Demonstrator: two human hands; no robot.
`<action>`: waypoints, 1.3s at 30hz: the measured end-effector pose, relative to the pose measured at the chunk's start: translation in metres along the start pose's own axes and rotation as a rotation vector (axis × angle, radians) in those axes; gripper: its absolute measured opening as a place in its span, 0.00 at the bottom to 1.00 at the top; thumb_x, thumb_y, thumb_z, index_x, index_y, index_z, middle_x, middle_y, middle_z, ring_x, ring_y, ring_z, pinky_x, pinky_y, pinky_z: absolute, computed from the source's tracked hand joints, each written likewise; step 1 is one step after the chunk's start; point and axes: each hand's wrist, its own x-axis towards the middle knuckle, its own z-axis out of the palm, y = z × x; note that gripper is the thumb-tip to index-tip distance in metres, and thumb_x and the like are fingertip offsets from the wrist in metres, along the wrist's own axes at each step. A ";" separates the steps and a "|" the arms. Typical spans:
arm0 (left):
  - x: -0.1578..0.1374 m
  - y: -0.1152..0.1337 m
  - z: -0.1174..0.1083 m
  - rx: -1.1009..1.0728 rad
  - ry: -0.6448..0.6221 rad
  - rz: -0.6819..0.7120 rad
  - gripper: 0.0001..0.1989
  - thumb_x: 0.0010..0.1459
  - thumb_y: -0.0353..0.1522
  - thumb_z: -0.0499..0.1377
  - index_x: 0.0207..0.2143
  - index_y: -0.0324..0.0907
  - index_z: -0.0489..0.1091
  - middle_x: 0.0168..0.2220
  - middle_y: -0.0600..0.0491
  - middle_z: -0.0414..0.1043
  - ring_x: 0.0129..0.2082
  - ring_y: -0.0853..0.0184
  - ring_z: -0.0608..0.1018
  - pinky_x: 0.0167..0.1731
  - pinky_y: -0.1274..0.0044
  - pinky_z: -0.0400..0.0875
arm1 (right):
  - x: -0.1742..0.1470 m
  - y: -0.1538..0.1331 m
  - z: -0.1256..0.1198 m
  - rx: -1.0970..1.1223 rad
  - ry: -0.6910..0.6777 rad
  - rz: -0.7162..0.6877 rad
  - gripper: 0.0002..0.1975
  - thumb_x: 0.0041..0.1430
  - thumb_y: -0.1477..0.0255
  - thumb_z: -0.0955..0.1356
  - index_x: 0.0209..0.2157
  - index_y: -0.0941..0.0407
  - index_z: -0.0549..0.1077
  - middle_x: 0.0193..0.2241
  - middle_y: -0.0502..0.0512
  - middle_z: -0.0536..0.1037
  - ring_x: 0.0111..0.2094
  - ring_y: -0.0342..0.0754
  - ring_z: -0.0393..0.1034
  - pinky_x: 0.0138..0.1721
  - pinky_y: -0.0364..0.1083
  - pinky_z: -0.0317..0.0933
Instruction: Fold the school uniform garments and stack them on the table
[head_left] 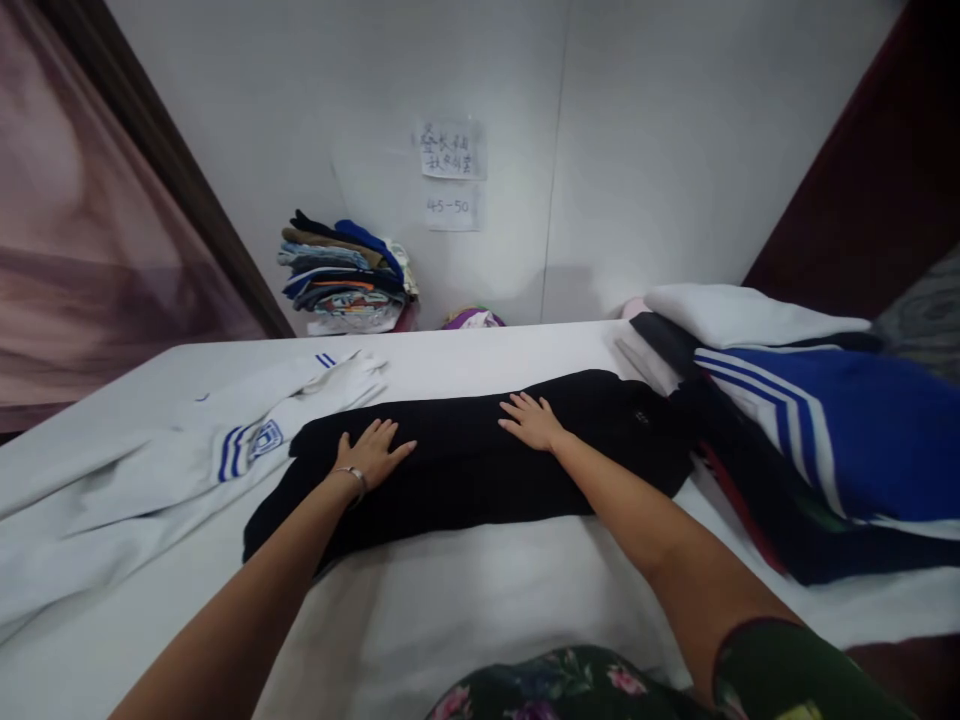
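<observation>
A black garment (457, 470), folded into a long strip, lies across the table in front of me. Its exact kind does not show; a small emblem sits near its right end. My left hand (371, 455) rests flat on the left part of the cloth, fingers spread, a bracelet at the wrist. Farther right, my right hand (531, 422) presses flat near the upper middle of the same garment, its fingers also apart. Just left of the black cloth a white garment with blue stripes and a blue badge (266, 438) is laid out.
At the right is a pile with a blue garment with white stripes (885, 430) and a white one (750, 315) on top. A stack of folded clothes (345, 270) stands beyond the table's far edge (525, 328). Handwritten paper notes (452, 152) hang on the wall.
</observation>
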 end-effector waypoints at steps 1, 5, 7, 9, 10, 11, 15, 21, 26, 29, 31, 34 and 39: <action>0.001 0.008 -0.007 0.020 0.012 -0.016 0.31 0.60 0.45 0.44 0.63 0.44 0.58 0.66 0.46 0.50 0.67 0.52 0.50 0.59 0.48 0.43 | 0.000 0.001 0.000 0.007 0.008 0.000 0.33 0.63 0.49 0.50 0.65 0.49 0.52 0.67 0.54 0.47 0.68 0.53 0.34 0.63 0.62 0.30; 0.004 0.056 -0.026 0.062 0.216 0.098 0.29 0.61 0.40 0.44 0.63 0.41 0.56 0.67 0.46 0.49 0.67 0.55 0.50 0.62 0.52 0.42 | 0.000 0.003 -0.003 0.025 0.023 0.001 0.33 0.63 0.49 0.51 0.65 0.49 0.53 0.67 0.55 0.47 0.68 0.53 0.34 0.63 0.62 0.30; 0.009 0.078 -0.023 0.046 0.237 0.188 0.29 0.63 0.43 0.42 0.63 0.42 0.56 0.67 0.48 0.49 0.67 0.57 0.50 0.62 0.55 0.42 | 0.000 0.001 -0.004 0.036 0.019 -0.001 0.34 0.63 0.49 0.51 0.65 0.50 0.53 0.67 0.56 0.47 0.68 0.54 0.34 0.63 0.62 0.30; 0.015 0.091 -0.012 0.032 0.170 0.207 0.32 0.62 0.48 0.42 0.63 0.42 0.56 0.67 0.47 0.49 0.67 0.56 0.50 0.62 0.56 0.44 | 0.002 0.001 -0.006 0.063 -0.008 -0.010 0.35 0.63 0.48 0.50 0.65 0.51 0.53 0.67 0.57 0.47 0.68 0.54 0.34 0.63 0.63 0.30; 0.018 0.094 -0.006 0.027 0.132 0.201 0.33 0.62 0.49 0.42 0.63 0.42 0.56 0.67 0.46 0.49 0.67 0.56 0.50 0.62 0.56 0.45 | 0.003 0.002 -0.009 0.082 -0.030 -0.018 0.35 0.63 0.48 0.50 0.65 0.51 0.53 0.67 0.56 0.47 0.68 0.55 0.34 0.63 0.63 0.31; 0.021 0.095 0.000 0.022 0.105 0.196 0.33 0.62 0.49 0.41 0.64 0.42 0.55 0.67 0.46 0.49 0.67 0.56 0.51 0.62 0.57 0.46 | 0.005 0.004 -0.013 0.098 -0.052 -0.029 0.35 0.63 0.47 0.49 0.65 0.51 0.53 0.67 0.56 0.47 0.68 0.55 0.35 0.63 0.63 0.33; 0.027 0.089 0.014 0.015 0.127 0.205 0.33 0.62 0.49 0.42 0.63 0.43 0.56 0.66 0.46 0.50 0.66 0.55 0.52 0.61 0.57 0.48 | 0.010 0.037 -0.039 -0.017 0.027 0.043 0.34 0.62 0.47 0.50 0.64 0.48 0.56 0.65 0.55 0.54 0.66 0.55 0.41 0.63 0.63 0.33; 0.026 0.086 0.015 -0.011 0.139 0.210 0.33 0.62 0.50 0.41 0.63 0.44 0.58 0.66 0.48 0.52 0.66 0.56 0.53 0.61 0.58 0.49 | -0.018 0.114 -0.046 -0.160 0.190 0.321 0.29 0.66 0.55 0.52 0.54 0.58 0.68 0.56 0.64 0.68 0.60 0.57 0.55 0.61 0.63 0.34; 0.028 0.086 0.018 -0.021 0.159 0.197 0.32 0.62 0.50 0.40 0.62 0.43 0.58 0.66 0.48 0.52 0.66 0.56 0.54 0.62 0.59 0.49 | -0.026 0.123 -0.023 -0.193 0.298 0.350 0.28 0.67 0.56 0.49 0.55 0.57 0.66 0.59 0.61 0.65 0.62 0.54 0.50 0.62 0.62 0.28; 0.027 0.087 0.017 -0.038 0.157 0.193 0.31 0.63 0.49 0.39 0.62 0.43 0.59 0.65 0.48 0.53 0.66 0.56 0.54 0.62 0.59 0.49 | -0.022 0.121 -0.019 -0.196 0.315 0.349 0.28 0.67 0.56 0.50 0.55 0.57 0.66 0.59 0.61 0.65 0.62 0.54 0.51 0.62 0.62 0.28; 0.027 0.087 0.017 -0.056 0.149 0.190 0.31 0.63 0.48 0.39 0.61 0.44 0.60 0.65 0.49 0.54 0.66 0.57 0.54 0.62 0.59 0.49 | -0.021 0.121 -0.020 -0.196 0.318 0.350 0.28 0.67 0.56 0.50 0.54 0.57 0.67 0.58 0.61 0.66 0.61 0.54 0.51 0.62 0.62 0.29; 0.027 0.087 0.017 -0.085 0.154 0.178 0.30 0.64 0.47 0.38 0.61 0.45 0.61 0.65 0.50 0.54 0.66 0.58 0.54 0.62 0.60 0.48 | -0.021 0.122 -0.022 -0.194 0.305 0.354 0.28 0.67 0.56 0.50 0.53 0.57 0.67 0.57 0.62 0.67 0.61 0.54 0.52 0.62 0.62 0.30; 0.025 0.086 0.016 -0.114 0.181 0.172 0.29 0.65 0.44 0.38 0.61 0.42 0.61 0.65 0.50 0.55 0.65 0.60 0.55 0.62 0.61 0.48 | -0.021 0.120 -0.030 -0.190 0.246 0.361 0.26 0.67 0.58 0.52 0.54 0.57 0.67 0.58 0.61 0.66 0.62 0.54 0.52 0.62 0.62 0.33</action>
